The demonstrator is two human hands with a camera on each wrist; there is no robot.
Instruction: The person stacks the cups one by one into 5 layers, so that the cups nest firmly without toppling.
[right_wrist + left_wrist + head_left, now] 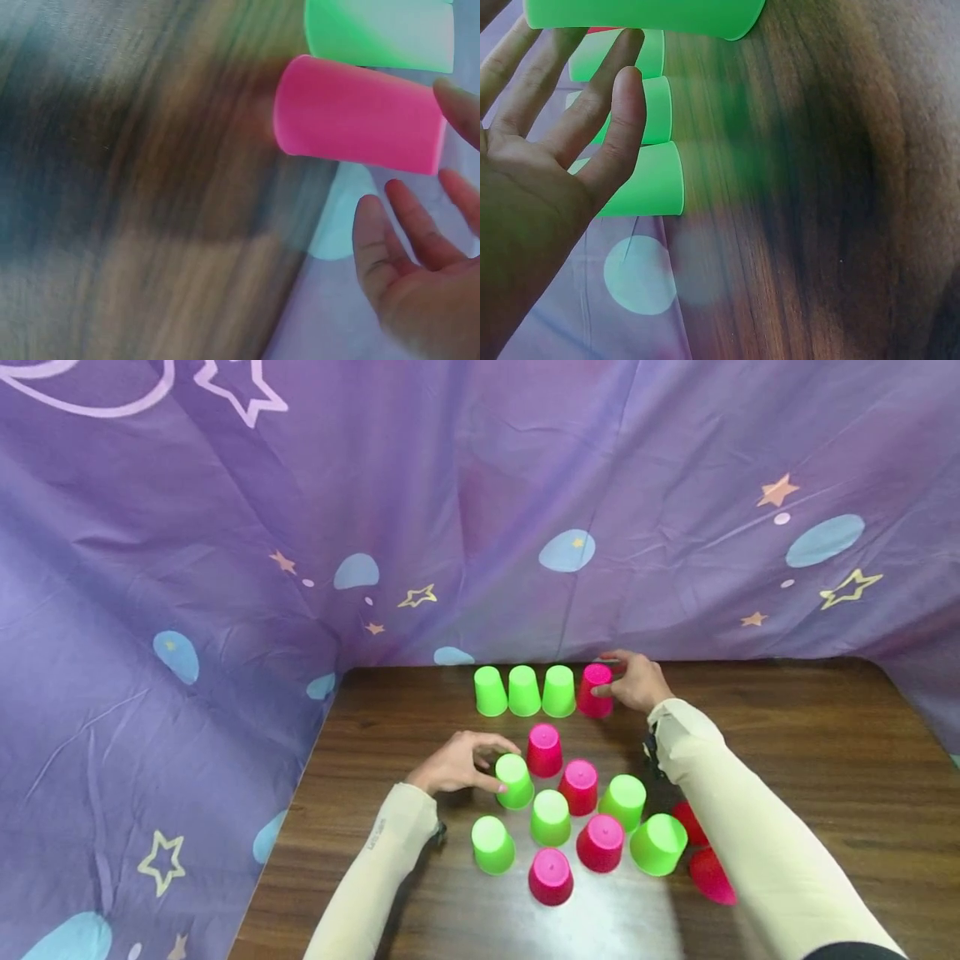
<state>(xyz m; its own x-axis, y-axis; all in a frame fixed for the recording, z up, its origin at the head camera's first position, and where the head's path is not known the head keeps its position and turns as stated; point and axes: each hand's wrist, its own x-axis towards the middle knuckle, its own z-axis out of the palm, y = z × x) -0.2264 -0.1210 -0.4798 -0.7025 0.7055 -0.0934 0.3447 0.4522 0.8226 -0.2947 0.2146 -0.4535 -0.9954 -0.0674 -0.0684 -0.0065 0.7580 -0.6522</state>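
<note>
Upside-down plastic cups stand on a dark wooden table [787,760]. At the back is a row of three green cups [524,691] with a pink cup [596,691] at its right end. My right hand [613,679] is at that pink cup, thumb against its side; in the right wrist view the pink cup [356,116] lies just beyond the spread, straight fingers [375,240]. My left hand [491,764] reaches to a green cup [514,781] at the edge of the near cluster. In the left wrist view its straight fingers [619,112] touch the green cup [637,13].
The near cluster holds several green and pink cups [551,818], with two more pink ones [708,872] partly hidden under my right forearm. A purple star-print cloth [450,510] hangs behind and drapes past the table's left edge.
</note>
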